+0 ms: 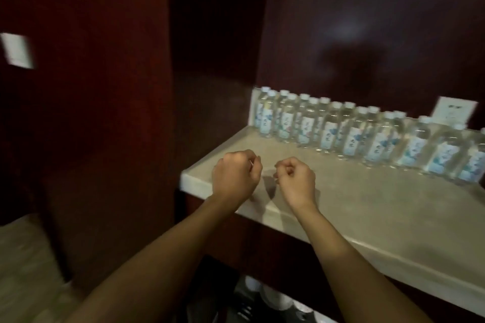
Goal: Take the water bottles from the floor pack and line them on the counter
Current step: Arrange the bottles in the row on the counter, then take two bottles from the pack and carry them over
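Several clear water bottles [362, 134] with white caps and blue-and-white labels stand in two rows along the back of a pale stone counter [367, 207]. My left hand [236, 174] and my right hand [295, 178] hover side by side over the counter's near left corner, both curled into loose fists. Neither hand holds a bottle. They are well short of the rows. Below the counter, at the bottom edge, white bottle caps of the floor pack [265, 296] show dimly in the dark.
Dark red-brown wood panels surround the counter on the left and behind. A white wall plate [454, 113] sits behind the bottles at the right; another white plate [17, 51] is on the left panel. Light floor [23, 265] shows at lower left.
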`<state>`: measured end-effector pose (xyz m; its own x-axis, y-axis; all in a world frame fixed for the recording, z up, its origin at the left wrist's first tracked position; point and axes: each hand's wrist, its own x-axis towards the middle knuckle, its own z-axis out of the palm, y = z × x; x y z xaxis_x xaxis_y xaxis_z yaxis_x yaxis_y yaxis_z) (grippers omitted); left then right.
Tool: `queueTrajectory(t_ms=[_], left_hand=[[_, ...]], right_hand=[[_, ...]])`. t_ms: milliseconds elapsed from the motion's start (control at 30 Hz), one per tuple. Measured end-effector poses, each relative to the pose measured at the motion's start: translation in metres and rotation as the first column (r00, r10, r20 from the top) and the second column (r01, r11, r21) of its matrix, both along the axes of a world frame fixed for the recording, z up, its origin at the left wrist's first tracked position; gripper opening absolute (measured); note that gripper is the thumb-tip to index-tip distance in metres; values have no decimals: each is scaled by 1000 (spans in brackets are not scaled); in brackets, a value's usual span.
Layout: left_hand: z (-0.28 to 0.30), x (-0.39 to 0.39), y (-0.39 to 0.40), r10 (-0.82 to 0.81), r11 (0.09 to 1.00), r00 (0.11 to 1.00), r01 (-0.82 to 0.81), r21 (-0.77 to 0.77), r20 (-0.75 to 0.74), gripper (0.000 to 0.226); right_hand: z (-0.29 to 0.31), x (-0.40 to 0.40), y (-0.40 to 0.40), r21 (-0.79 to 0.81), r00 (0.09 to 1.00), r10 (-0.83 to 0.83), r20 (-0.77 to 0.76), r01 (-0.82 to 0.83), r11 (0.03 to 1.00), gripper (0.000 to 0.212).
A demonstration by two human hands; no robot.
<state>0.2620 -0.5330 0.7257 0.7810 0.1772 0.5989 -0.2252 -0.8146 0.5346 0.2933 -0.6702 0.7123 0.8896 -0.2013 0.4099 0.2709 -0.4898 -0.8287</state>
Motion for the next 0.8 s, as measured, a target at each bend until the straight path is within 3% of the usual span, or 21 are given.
queueTrajectory(t_ms=[167,300,467,567,700,800], left_hand=[[-15,-68,89,129,991,991,-128,-48,24,34],[-35,-119,164,277,958,961,-277,-76,-3,39],[-72,-175,240,498,855,855,-512,-85,-146,42],[-106,-195,275,581,777,770,-621,-104,-264,41],[-157,-213,315,615,701,677,-704,-113,-405,36],[-194,-221,349,662,591,556,-800,-106,-502,33]], right_hand=[[-24,-41,103,-8,983,120,141,-120,993,18],[-52,-77,183,-89,948,280,154,-269,959,20],[-88,-114,261,-200,871,491,3,-481,854,14],[-118,-127,298,-190,810,576,-111,-586,788,15],[-166,-131,343,-170,732,626,-269,-676,717,15],[-209,-125,376,-157,674,627,-390,-719,677,17]])
